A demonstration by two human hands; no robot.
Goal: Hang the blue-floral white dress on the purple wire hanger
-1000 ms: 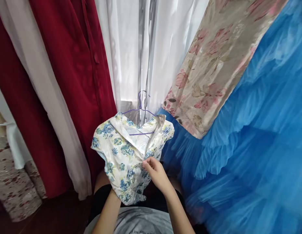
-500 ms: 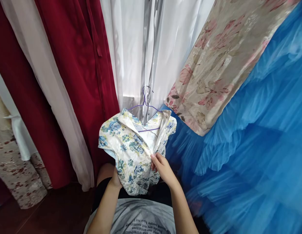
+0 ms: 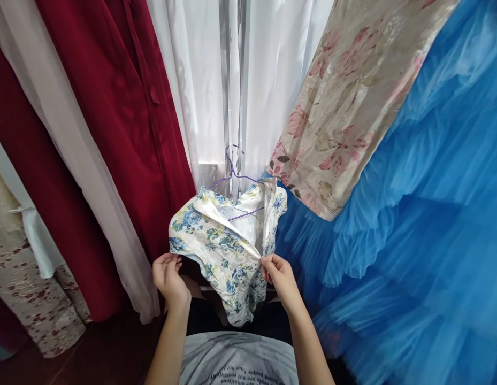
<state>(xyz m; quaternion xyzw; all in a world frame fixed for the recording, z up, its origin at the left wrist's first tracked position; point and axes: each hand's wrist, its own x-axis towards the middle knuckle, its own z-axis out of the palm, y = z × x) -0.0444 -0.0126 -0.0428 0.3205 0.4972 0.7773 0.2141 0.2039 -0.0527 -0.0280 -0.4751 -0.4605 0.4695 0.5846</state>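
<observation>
A small white garment with blue flowers (image 3: 226,246) hangs on a thin purple wire hanger (image 3: 234,176) in front of me. My right hand (image 3: 278,275) pinches the garment's front edge near its middle. My left hand (image 3: 168,275) sits at the left sleeve hem, fingers curled and thumb touching the cloth edge. The hanger's hook rests against silver ribbons (image 3: 232,96) that hang down from above.
Dark red cloth (image 3: 112,107) and a pale sheer strip (image 3: 71,139) hang at left. White curtain (image 3: 200,80) is behind. A beige floral fabric (image 3: 344,101) and a big blue tulle skirt (image 3: 425,224) fill the right. Speckled cloth (image 3: 23,305) lies low left on a dark floor.
My left hand came out from under the garment and moved left to the sleeve hem. My right hand slid slightly right along the front edge. The garment spread out flatter.
</observation>
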